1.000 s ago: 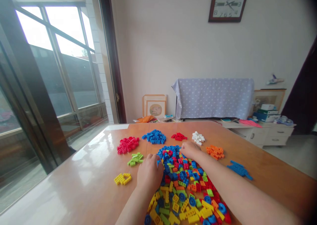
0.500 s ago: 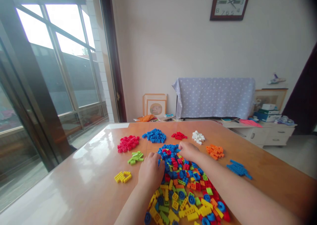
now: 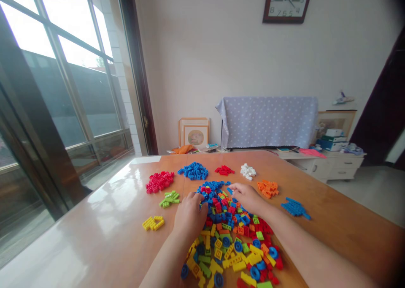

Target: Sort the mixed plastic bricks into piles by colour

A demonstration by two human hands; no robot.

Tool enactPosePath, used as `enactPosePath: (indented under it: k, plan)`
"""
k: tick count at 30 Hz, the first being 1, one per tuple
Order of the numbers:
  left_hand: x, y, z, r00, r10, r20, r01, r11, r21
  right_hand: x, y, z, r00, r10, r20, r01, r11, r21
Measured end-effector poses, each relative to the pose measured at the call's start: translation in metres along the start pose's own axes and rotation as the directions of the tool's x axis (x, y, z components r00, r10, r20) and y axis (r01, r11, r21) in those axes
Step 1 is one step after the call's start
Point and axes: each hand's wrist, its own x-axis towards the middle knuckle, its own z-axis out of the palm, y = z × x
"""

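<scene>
View from the head over a glossy wooden surface, with both forearms reaching in from the near edge. A mixed heap of toy bricks lies between the forearms: mainly blue at its far end, and yellow, lime green, orange, red and blue at its near end, where several round blue pieces also lie.

The left hand rests at the heap's left side, back upward, fingers and thumb curled toward the bricks; whether anything is grasped in it cannot be told. The right hand is placed at the far right side of the heap, its fingers bent and pointing left. A blue brick lies at its fingertips; whether they grip this brick or merely meet it cannot be determined.

Eight separate groups, sorted by colour, arc around the heap. On the left, from near to far, are a yellow group, a lime-green group and a pinkish-red group. Along the far side are a dense blue group, a small red group and a white group. On the right are an orange group and, nearer, a group of long blue pieces.
</scene>
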Motion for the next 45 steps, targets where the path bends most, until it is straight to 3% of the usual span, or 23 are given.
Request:
enactPosePath:
  k: [4,10,14,18,21,24,30,37,40,45]
  plan:
    - [0.000,0.003,-0.001,1.000,0.016,0.010,-0.016,1.000,0.014,-0.018,0.002,-0.023,0.997,0.041,-0.062,-0.032,0.990,0.139]
    - [0.002,0.003,0.000,0.998,0.055,0.002,-0.055,0.998,0.011,-0.049,0.007,-0.054,0.967,0.208,-0.149,-0.141,0.918,0.371]
    - [0.003,0.002,0.001,0.997,0.080,-0.013,-0.080,0.997,0.012,-0.066,0.028,-0.080,0.910,0.264,-0.319,-0.112,0.898,0.425]
    - [0.005,0.001,0.003,0.995,0.099,-0.019,-0.099,0.995,0.011,-0.083,0.066,-0.109,0.795,0.329,-0.510,-0.178,0.930,0.322]
    - [0.005,-0.001,0.006,0.993,0.115,-0.027,-0.115,0.993,0.013,-0.094,0.092,-0.122,0.749,0.301,-0.590,-0.254,0.953,0.163]
    - [0.005,-0.002,0.008,0.992,0.127,-0.018,-0.126,0.991,0.032,-0.099,0.110,-0.126,0.747,0.278,-0.603,-0.307,0.950,0.058]
    - [0.005,-0.004,0.008,0.990,0.137,-0.015,-0.136,0.990,0.043,-0.095,0.125,-0.121,0.801,0.230,-0.552,-0.345,0.932,-0.112]
    - [0.007,-0.003,0.009,0.988,0.153,-0.013,-0.152,0.986,0.062,-0.093,0.132,-0.116,0.812,0.250,-0.528,-0.375,0.916,-0.142]
    - [0.007,-0.002,0.008,0.989,0.148,-0.004,-0.147,0.987,0.064,-0.095,0.133,-0.118,0.797,0.264,-0.544,-0.390,0.912,-0.127]
    - [0.007,-0.002,0.008,0.989,0.145,-0.004,-0.144,0.988,0.055,-0.099,0.132,-0.129,0.723,0.285,-0.629,-0.435,0.895,-0.095]
